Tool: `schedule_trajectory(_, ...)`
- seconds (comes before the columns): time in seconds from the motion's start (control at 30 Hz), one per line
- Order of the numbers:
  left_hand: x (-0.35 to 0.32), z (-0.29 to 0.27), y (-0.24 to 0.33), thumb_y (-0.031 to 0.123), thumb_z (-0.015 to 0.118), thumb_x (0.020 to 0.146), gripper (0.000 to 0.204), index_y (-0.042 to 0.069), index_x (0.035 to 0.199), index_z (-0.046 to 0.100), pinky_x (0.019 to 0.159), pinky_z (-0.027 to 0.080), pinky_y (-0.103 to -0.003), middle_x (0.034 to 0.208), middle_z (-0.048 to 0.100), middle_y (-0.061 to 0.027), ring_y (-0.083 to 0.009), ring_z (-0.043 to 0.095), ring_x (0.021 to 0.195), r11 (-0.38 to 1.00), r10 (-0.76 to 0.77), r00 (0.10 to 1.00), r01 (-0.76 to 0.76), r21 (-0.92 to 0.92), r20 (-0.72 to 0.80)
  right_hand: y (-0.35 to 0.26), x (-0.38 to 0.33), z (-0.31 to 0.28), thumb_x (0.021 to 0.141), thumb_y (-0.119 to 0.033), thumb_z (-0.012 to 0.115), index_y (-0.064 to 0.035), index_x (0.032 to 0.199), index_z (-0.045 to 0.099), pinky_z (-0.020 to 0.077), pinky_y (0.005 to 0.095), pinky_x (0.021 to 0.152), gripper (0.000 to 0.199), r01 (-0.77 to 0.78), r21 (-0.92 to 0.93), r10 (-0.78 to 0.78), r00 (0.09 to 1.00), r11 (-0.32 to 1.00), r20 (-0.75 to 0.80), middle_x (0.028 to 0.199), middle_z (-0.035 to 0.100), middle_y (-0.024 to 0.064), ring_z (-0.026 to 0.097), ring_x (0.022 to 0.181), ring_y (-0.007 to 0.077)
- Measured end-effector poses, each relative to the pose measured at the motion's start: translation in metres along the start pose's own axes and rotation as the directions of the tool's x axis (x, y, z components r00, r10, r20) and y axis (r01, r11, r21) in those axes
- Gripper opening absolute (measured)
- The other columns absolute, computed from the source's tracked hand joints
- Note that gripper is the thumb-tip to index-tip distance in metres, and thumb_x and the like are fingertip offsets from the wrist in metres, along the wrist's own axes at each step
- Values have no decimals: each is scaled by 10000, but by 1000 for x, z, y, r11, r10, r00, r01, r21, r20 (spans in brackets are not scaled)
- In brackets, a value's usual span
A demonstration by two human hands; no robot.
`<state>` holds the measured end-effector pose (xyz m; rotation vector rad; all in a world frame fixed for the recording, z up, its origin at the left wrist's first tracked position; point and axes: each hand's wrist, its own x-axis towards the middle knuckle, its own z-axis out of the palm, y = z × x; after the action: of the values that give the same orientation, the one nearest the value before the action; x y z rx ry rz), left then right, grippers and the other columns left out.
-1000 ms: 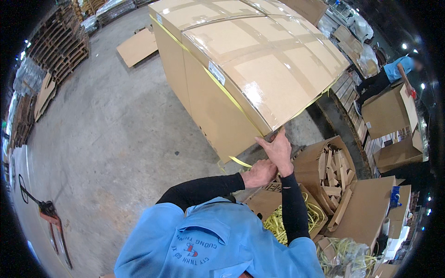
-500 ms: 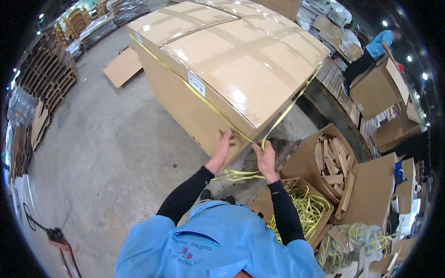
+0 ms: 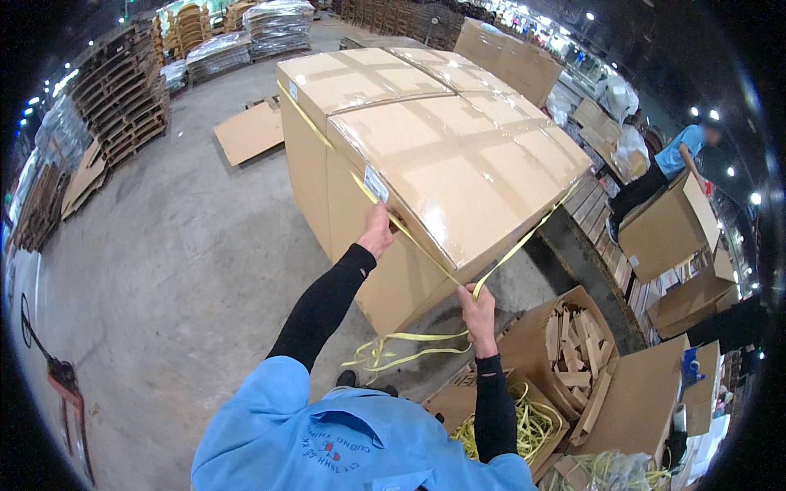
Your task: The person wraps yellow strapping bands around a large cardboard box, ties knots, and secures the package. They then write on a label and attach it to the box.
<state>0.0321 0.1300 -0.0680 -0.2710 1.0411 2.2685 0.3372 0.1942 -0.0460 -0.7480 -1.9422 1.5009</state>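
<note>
Both hands point(image 3: 376, 233) at carton point(image 3: 458, 172) edge.

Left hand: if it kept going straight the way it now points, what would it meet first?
The left hand already rests at the top edge of the big cardboard box, by the yellow strap. Going on, it would likely slide onto the box's top face; depth is unclear.

Pallet stacks point(image 3: 123, 106) (wooden), scrap box point(image 3: 573, 352).
</note>
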Motion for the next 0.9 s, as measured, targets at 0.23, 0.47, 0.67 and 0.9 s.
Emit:
schedule_trajectory(0.23, -81, 27, 107, 379, 429, 1062, 331, 144, 834, 471, 422, 272, -266, 637, 416, 44, -76, 367, 492, 950, 304, 938, -284, -132, 167, 8, 9, -35, 1065, -329, 513, -77, 1013, 577, 344, 211, 447, 265, 12, 238, 16, 993, 971, -115, 671, 519, -35, 487, 537, 58)
schedule_trajectory(0.47, -222, 48, 223, 418, 487, 1064, 456, 121, 717, 477, 442, 242, -235, 581, 397, 59, -40, 339, 486, 602, 707, 591, -791, 109, 388, -15, 79, -166, 1048, -270, 504, -50, 1103, 646, 307, 228, 420, 267, -49, 284, 184, 863, 958, -470, 693, 533, -25, 426, 507, 58)
schedule_trajectory(0.67, -224, 17, 280, 406, 511, 1055, 435, 120, 728, 499, 439, 244, -229, 584, 418, 62, -41, 339, 478, 457, 664, 602, -796, 396, 443, -88, 36, -187, 1085, -251, 480, -19, 1106, 624, 228, 245, 419, 273, 162, 428, 47, 898, 889, -438, 626, 362, -67, 275, 481, 41)
schedule_trajectory(0.9, -151, -41, 273, 399, 497, 1051, 430, 129, 716, 489, 408, 267, -270, 560, 419, 56, -72, 361, 448, 550, 579, 772, -607, 573, 263, -122, -35, -134, 1078, -228, 502, -10, 1145, 633, 225, 223, 427, 263, 209, 431, -7, 905, 878, -426, 643, 370, -65, 283, 496, 28)
